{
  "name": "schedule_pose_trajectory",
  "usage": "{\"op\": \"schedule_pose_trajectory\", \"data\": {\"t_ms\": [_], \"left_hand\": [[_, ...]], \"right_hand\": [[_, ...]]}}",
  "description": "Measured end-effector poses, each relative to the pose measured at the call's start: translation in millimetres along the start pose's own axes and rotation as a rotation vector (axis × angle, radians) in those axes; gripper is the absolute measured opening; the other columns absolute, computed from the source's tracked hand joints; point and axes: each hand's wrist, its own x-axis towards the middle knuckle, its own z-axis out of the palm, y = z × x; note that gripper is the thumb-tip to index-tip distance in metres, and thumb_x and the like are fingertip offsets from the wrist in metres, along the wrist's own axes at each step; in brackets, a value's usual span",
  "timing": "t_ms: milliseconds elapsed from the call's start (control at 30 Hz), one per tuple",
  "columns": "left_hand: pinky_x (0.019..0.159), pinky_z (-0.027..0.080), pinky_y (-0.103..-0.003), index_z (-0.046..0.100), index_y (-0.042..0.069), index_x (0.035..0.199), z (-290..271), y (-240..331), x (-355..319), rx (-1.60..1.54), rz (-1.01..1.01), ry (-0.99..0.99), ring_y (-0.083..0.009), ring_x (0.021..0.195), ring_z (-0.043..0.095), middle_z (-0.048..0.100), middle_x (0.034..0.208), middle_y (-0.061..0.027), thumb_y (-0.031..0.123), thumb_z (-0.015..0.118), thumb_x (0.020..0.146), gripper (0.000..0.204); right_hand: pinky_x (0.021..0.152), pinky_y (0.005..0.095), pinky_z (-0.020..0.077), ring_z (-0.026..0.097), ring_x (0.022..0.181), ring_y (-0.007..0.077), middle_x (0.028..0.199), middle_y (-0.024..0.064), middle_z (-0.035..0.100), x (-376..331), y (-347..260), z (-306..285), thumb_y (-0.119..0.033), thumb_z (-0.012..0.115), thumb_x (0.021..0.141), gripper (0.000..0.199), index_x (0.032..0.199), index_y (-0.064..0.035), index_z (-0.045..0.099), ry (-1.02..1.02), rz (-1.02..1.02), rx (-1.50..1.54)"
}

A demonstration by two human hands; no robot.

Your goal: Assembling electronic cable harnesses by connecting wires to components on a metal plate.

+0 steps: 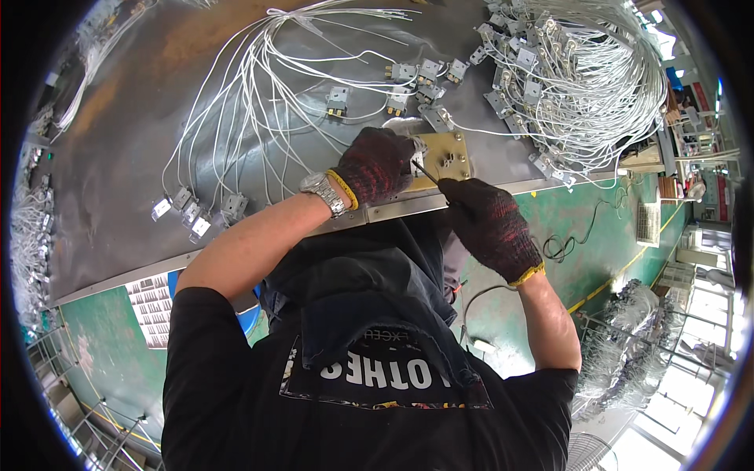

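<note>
My left hand (381, 166), in a dark red-and-black knit glove, is closed on a small silver metal-cased part (419, 159) at the brass-coloured plate (457, 146). Its fingertips hide much of the part. My right hand (488, 226), gloved alike, is wrapped round a tool with a thin dark shaft (426, 173), like a screwdriver. The handle is hidden in the palm, and the shaft's tip reaches the part by my left fingers. Small metal posts (448, 159) stand on the plate, which lies at the near edge of the metal table (118, 180).
White wires (271, 59) fan over the table, ending in small metal-cased switches (338, 100). A large coiled heap of wired switches (581, 86) lies at the right. Beyond the table's edge, a black cable (561, 247) runs over the green floor, with more wire bundles (628, 345) at lower right.
</note>
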Motion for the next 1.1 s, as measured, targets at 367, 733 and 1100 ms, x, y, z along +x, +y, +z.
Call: {"op": "schedule_pose_trajectory", "data": {"t_ms": [367,733,1100], "left_hand": [[0.078,0.055,-0.046,0.07,0.013,0.113,-5.4,1.7,5.3,-0.007,-0.103,-0.106,-0.0335,0.086,0.069,0.073,0.087,-0.0116,0.027,0.079,0.075,0.041],[0.073,0.056,-0.047,0.071,0.011,0.103,-4.8,-1.9,1.0,-0.034,0.01,0.068,-0.0326,0.082,0.071,0.072,0.082,-0.0125,0.024,0.074,0.077,0.029],[0.074,0.056,-0.046,0.069,0.011,0.097,-2.9,-5.3,-1.1,-0.005,0.037,0.05,-0.031,0.084,0.071,0.072,0.082,-0.0109,0.028,0.077,0.076,0.027]], "right_hand": [[0.079,0.0418,0.0557,0.07,0.09,0.0369,0.099,0.0191,0.07,7.5,-5.0,18.6,-0.004,0.066,0.087,0.033,0.12,-0.0017,0.069,0.123,-0.006,-0.155],[0.079,0.0415,0.0555,0.07,0.09,0.0367,0.098,0.0196,0.07,6.2,-10.1,4.9,-0.004,0.065,0.088,0.032,0.119,-0.0012,0.069,0.031,0.095,-0.075],[0.081,0.0412,0.0559,0.071,0.091,0.0354,0.098,0.0198,0.072,9.6,-0.4,1.4,-0.006,0.065,0.089,0.03,0.118,-0.0007,0.07,-0.021,0.09,-0.003]]}}
